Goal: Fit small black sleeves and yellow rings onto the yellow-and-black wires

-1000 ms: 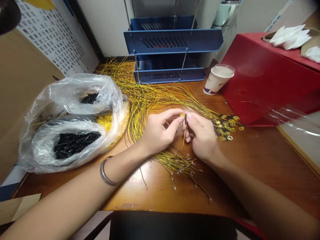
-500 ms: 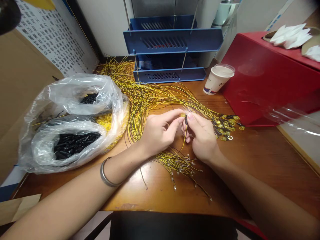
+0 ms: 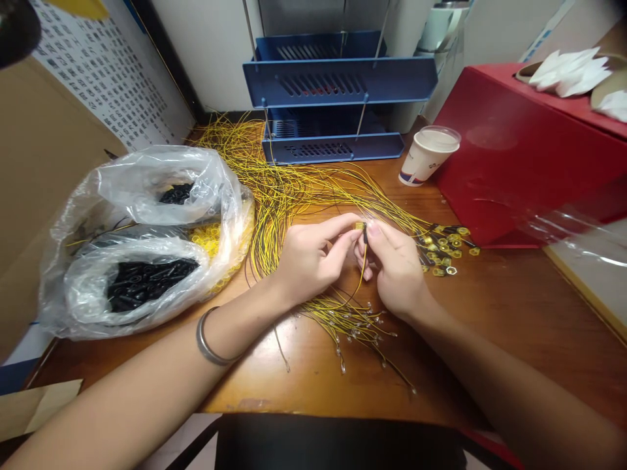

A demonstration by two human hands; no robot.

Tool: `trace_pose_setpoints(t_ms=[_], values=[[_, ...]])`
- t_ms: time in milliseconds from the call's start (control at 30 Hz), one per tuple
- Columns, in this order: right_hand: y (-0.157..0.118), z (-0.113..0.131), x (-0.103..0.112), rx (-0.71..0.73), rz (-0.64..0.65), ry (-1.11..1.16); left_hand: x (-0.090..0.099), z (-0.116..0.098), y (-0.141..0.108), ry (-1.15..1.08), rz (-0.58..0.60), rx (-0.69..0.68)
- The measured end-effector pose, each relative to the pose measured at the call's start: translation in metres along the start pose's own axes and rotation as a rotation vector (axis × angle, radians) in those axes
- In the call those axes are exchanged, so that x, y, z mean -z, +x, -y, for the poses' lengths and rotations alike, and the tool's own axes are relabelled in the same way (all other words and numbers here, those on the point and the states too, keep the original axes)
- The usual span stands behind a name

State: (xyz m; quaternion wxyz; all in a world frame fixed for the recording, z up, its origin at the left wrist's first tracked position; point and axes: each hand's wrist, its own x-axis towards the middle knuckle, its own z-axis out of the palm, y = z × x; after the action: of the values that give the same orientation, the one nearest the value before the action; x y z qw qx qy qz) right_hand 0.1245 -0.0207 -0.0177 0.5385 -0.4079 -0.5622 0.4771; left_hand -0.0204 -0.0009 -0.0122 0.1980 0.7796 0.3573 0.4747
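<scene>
Over the middle of the table, my left hand (image 3: 313, 258) pinches a small yellow cap (image 3: 360, 226) between thumb and forefinger. My right hand (image 3: 396, 261) meets it from the other side, its thumb and fingers closed on a black sleeve (image 3: 365, 235) joined to that cap. A yellow-and-black wire (image 3: 363, 267) hangs down from the sleeve. Below the hands lies a fan of wires with clear bulb-like tips (image 3: 350, 323). Right of my right hand is a cluster of wire ends with yellow caps (image 3: 443, 248). The fingertips partly hide the joint between cap and sleeve.
A clear plastic bag (image 3: 215, 173) at the left holds black sleeves (image 3: 147, 281) and yellow caps (image 3: 215, 245). Behind are tangled wires (image 3: 274, 176) and a blue rack (image 3: 337, 81). A paper cup (image 3: 428, 156) stands beside a red box (image 3: 519, 156) at the right.
</scene>
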Motion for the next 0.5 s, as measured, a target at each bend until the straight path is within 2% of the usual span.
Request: trace_pose_setpoints(t_ms=[300,500], values=[[0.0027,0.0033,0.0029,0.020,-0.077,-0.059,-0.0026,-0.0011,0.0003,0.039,-0.157,0.051],[0.0062,0.0065,0.0035,-0.078,-0.058,0.039,-0.0016,-0.0002,-0.0002,0.037,-0.131,0.020]])
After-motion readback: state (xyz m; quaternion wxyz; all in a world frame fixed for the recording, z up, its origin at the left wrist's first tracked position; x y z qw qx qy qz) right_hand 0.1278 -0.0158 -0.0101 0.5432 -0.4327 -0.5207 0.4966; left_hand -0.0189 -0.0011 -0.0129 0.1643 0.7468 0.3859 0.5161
